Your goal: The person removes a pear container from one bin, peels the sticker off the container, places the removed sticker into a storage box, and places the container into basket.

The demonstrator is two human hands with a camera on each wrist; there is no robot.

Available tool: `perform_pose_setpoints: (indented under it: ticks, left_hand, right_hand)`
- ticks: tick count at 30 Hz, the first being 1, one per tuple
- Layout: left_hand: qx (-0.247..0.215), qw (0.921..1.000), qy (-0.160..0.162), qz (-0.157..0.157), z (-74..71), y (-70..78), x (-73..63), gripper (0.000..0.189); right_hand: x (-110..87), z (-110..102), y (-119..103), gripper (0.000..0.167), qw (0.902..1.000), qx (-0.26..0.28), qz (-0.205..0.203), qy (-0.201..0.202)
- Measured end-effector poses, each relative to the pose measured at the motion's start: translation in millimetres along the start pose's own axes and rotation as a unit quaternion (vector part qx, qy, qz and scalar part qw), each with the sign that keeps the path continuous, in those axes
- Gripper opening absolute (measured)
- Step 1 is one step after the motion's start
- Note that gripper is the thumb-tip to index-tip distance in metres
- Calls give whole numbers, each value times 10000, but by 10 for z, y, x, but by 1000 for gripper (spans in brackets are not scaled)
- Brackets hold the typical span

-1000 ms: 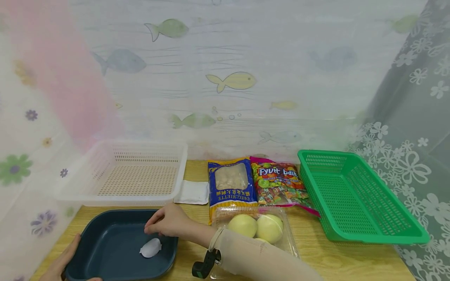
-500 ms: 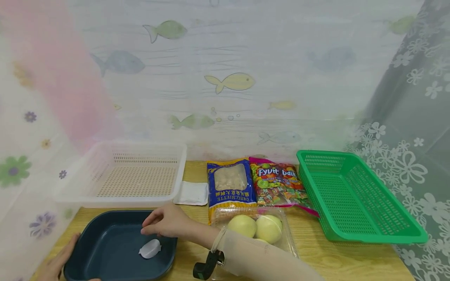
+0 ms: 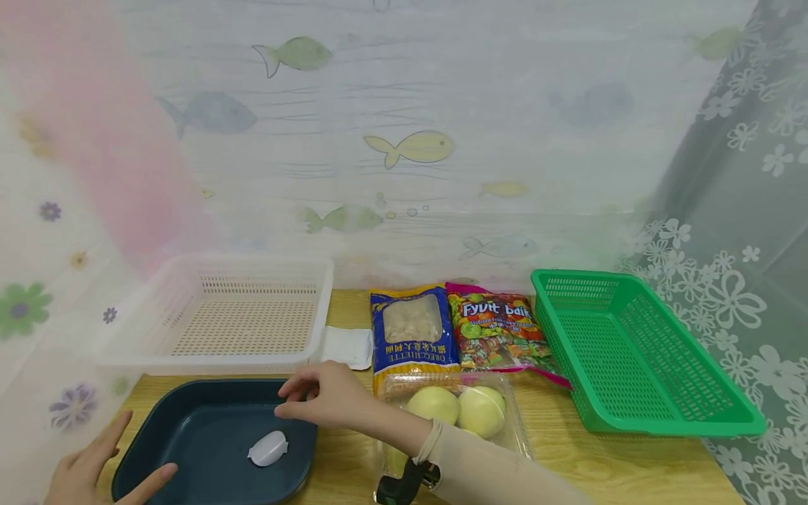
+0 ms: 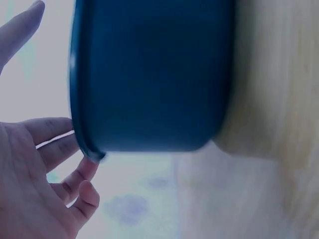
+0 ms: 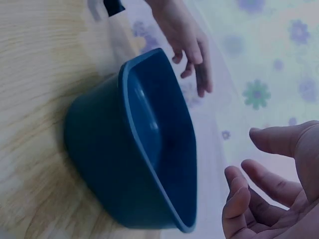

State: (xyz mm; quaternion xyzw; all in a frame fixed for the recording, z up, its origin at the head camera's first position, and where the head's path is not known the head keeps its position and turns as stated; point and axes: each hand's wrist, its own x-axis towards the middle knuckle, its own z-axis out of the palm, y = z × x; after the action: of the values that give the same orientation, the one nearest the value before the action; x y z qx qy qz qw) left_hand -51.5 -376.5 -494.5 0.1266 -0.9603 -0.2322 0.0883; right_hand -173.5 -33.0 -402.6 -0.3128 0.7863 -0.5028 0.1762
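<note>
A dark blue plastic basin [image 3: 208, 442] stands at the front left of the table. On its floor lies a small white oval piece [image 3: 268, 449] with short tabs at its ends, its kind unclear. My left hand [image 3: 82, 473] is at the basin's left side, thumb and fingers spread, holding nothing. In the left wrist view, the fingertips [image 4: 65, 123] are at the rim; whether they touch it I cannot tell. Above the basin's right edge, my right hand [image 3: 334, 396] has loosely bent fingers with a gap to the thumb and nothing between them.
Behind the basin stands a white basket [image 3: 208, 361], with a white packet [image 3: 347, 347] beside it. A pasta bag [image 3: 413, 330] and a candy bag [image 3: 499, 333] lie mid-table. Under my right forearm is a clear tray [image 3: 517, 435] with pale round fruits [image 3: 432, 405]. A green basket [image 3: 631, 372] stands right.
My right hand has moved slightly right, its thumb and fingers parting. My left hand has loosened from the basin's left side, with thumb and fingers spreading. The white piece stays in the basin.
</note>
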Motion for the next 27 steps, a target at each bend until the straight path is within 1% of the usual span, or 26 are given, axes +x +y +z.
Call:
perform_pose_setpoints:
  ticks: [3, 4, 7, 10, 12, 15, 16, 19, 23, 25, 27]
  left_hand:
    - [102, 9995, -287, -72, -53, 90, 16, 118]
    - [152, 9990, -430, -38, -78, 118, 32, 118]
    - [303, 9966, -701, 301, -146, 229, 78, 117]
    - [314, 9950, -823, 471, -172, 401, 83, 117]
    - [294, 9948, -818, 535, -172, 534, 71, 116]
    - [241, 9944, -927, 448, -149, 703, 43, 113]
    - [241, 9943, -923, 473, -136, 747, 31, 113]
    - [63, 9937, -888, 681, -80, 854, -7, 110]
    - [-225, 9925, -658, 1010, 29, 985, -67, 107]
    - [-276, 9921, -613, 1058, 76, 1043, -95, 106]
    - [-296, 9919, -636, 1055, 107, 1098, -114, 107]
  right_hand:
    - [-72, -53, 26, 17, 9999, -8, -79, 95]
    - [-98, -73, 35, 17, 9999, -13, -111, 123]
    - [-177, -137, 59, 19, 9995, -119, -192, 236]
    - [-273, -212, 79, 22, 9986, -313, -256, 338]
    - [-343, -269, 87, 26, 9977, -480, -261, 400]
    - [-442, -355, 124, 30, 9962, -651, -286, 493]
    - [-475, -384, 139, 32, 9959, -679, -287, 525]
    - [-573, -466, 193, 33, 9952, -694, -267, 634]
    - [-712, -579, 263, 35, 9955, -601, -148, 724]
    - [-775, -628, 301, 36, 9954, -576, -67, 768]
    - [-835, -672, 339, 39, 9948, -588, 3, 837]
